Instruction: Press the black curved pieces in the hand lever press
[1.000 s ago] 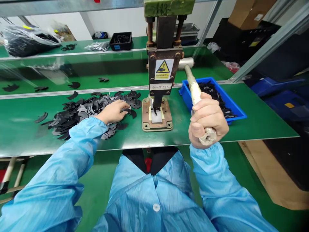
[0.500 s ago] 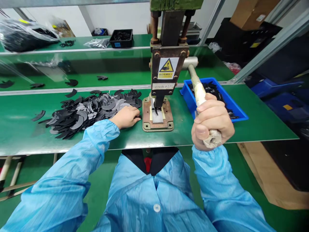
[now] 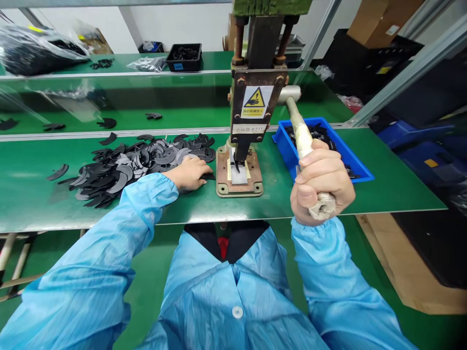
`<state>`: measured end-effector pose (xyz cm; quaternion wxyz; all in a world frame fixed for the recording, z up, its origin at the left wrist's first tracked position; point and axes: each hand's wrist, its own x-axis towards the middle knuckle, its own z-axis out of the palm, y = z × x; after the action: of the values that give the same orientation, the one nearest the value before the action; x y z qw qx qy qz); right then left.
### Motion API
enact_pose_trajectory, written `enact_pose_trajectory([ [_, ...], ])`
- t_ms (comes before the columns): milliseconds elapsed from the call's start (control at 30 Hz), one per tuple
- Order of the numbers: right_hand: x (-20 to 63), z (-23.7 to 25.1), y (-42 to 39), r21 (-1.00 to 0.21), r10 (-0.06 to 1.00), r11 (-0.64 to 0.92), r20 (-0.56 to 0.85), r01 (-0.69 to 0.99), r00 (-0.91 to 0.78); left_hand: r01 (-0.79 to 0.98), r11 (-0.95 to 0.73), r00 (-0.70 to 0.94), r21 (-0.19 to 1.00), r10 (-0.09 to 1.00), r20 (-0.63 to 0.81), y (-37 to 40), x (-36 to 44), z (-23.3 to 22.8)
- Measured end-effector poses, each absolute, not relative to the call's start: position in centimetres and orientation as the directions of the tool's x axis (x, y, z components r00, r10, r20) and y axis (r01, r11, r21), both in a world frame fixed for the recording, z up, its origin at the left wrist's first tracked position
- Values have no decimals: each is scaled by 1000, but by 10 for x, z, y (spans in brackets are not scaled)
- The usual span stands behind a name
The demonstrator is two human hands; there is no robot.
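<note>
My right hand (image 3: 323,187) is wrapped round the taped lever handle (image 3: 302,131) of a hand press (image 3: 255,104). Below the press head, a small dark curved piece (image 3: 237,166) shows on the light plate (image 3: 240,177) of the rusty base (image 3: 222,189). To the left of that base, my left hand (image 3: 190,173) rests low at the right edge of a pile of black and grey curved pieces (image 3: 124,170). Its fingers are bent over a black curved piece (image 3: 209,176), whose end pokes out past the fingertips; the rest is hidden under the hand.
A blue bin (image 3: 343,146) holding black parts stands right of the press, behind my right hand. Several loose pieces (image 3: 107,123) lie behind the pile. On the back shelf are a black tray (image 3: 184,57) and a plastic bag of dark parts (image 3: 40,51).
My left hand has shifted slightly left, away from the press base, and more of the black piece shows at its fingertips. My right hand keeps its grip on the lever handle.
</note>
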<state>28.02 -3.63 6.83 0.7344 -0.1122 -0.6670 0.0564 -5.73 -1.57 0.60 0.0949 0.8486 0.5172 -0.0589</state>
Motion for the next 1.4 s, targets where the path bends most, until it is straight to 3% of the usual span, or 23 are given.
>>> enact_pose_trajectory([
  [267,279,68,-34,-228,221,973,967,38,124,908,-396,418,134,843,-340,-2,-52,9],
  [433,280,68,-35,-228,223,973,969,35,102,905,-406,424,122,854,-300,-6,-54,21],
  [567,279,68,-36,-245,238,967,966,65,102,878,-470,470,95,803,-368,-10,-59,29],
  [900,277,68,-34,-232,223,971,967,62,121,845,-512,529,157,755,-388,-4,-63,16],
  [1100,278,68,-34,-228,220,972,968,60,118,833,-411,513,371,826,-236,-11,-67,20],
  [1233,277,67,-34,-233,225,971,967,59,124,807,-114,272,580,943,-193,-18,-63,28],
  [1300,277,68,-34,-229,221,972,967,51,129,727,32,175,686,957,-230,-19,-60,32],
  [1400,278,68,-35,-231,224,972,967,41,120,635,161,56,756,966,-252,-18,-59,36],
])
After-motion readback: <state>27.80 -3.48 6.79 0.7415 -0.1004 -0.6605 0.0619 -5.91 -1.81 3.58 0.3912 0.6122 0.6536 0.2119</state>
